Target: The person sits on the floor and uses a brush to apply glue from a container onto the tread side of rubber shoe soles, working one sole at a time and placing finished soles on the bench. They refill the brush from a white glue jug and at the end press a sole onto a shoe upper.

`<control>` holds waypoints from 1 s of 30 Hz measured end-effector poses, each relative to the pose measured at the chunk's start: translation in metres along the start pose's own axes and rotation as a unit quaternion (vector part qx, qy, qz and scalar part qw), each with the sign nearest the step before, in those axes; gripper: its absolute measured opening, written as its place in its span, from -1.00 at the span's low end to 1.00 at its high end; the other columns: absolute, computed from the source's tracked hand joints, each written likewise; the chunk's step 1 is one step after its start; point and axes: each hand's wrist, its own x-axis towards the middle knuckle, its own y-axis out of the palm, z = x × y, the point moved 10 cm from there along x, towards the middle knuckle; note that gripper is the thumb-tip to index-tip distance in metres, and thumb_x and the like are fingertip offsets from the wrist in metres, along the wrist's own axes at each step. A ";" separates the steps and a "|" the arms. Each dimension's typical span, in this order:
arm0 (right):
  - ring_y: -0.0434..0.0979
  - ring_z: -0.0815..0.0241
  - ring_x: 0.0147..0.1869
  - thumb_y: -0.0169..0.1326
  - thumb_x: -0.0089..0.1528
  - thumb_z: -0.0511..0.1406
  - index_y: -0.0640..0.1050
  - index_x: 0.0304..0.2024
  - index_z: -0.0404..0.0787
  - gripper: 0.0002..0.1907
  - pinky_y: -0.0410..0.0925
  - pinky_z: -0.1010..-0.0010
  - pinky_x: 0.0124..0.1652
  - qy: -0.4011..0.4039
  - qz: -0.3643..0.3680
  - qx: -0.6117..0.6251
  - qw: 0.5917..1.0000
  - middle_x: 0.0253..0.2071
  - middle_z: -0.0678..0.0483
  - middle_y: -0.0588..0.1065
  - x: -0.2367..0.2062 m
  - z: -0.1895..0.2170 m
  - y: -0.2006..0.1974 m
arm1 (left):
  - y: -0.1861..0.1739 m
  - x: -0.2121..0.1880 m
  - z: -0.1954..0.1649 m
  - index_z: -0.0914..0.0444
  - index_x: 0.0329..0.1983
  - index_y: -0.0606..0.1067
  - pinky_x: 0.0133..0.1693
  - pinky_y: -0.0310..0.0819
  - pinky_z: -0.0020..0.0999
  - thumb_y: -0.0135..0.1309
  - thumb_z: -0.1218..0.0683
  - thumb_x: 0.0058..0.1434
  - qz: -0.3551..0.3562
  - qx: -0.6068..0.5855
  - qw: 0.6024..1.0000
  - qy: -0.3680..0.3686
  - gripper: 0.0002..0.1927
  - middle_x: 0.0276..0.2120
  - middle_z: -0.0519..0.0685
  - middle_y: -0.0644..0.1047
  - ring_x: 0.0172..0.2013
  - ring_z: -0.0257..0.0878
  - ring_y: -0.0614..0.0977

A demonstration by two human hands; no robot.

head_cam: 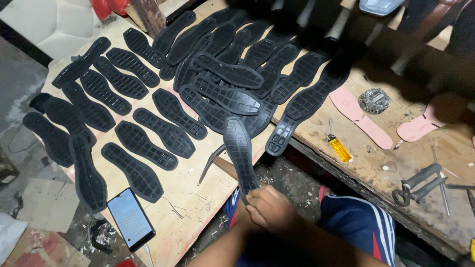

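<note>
Nearest, both hands [264, 207] are clamping together on the heel end of one black shoe sole [240, 151], which is reaching up over the scuffed wooden tabletop [188, 198]. One phone [131, 218] and one yellow lighter [340, 147] are lying there; beyond, two pink insoles [358, 116] and some thirty black soles [143, 148] are spreading out

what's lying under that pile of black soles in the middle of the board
More black soles overlap there, resting on the wooden board. Whatever lies beneath the pile's middle is covered.

Shoe workshop: rubber soles [168, 132] on plywood bench [193, 198], pliers [418, 184].
</note>
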 end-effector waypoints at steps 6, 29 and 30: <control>0.55 0.00 0.00 0.23 0.19 -0.37 0.57 -0.10 -0.25 -0.78 0.42 0.21 0.00 -0.059 0.080 0.024 0.995 -0.08 -0.02 0.53 0.027 0.011 0.011 | 0.002 0.014 0.008 0.25 -0.02 0.53 0.15 0.21 0.01 0.12 -0.07 0.18 0.024 0.016 1.000 -0.005 -0.61 -0.02 0.17 0.54 0.08 0.11 0.50; 0.56 -0.13 -0.02 0.48 0.02 -0.09 0.53 -0.03 -0.41 -0.33 0.42 0.15 -0.02 0.564 -0.065 -0.223 0.792 -0.07 -0.24 0.55 0.185 -0.399 -0.176 | 0.027 0.075 0.070 0.29 0.10 0.49 0.26 0.16 0.01 0.15 -0.15 0.18 0.086 0.089 0.983 -0.132 -0.46 0.10 0.27 0.45 0.19 0.17 0.41; 0.55 -0.16 0.01 0.46 0.01 -0.13 0.50 0.02 -0.38 -0.32 0.40 0.13 -0.02 0.537 -0.108 -0.224 0.806 -0.04 -0.24 0.54 0.189 -0.399 -0.178 | 0.027 0.077 0.072 0.29 0.10 0.48 0.26 0.16 0.01 0.15 -0.16 0.18 0.086 0.091 0.983 -0.134 -0.45 0.10 0.28 0.45 0.20 0.18 0.41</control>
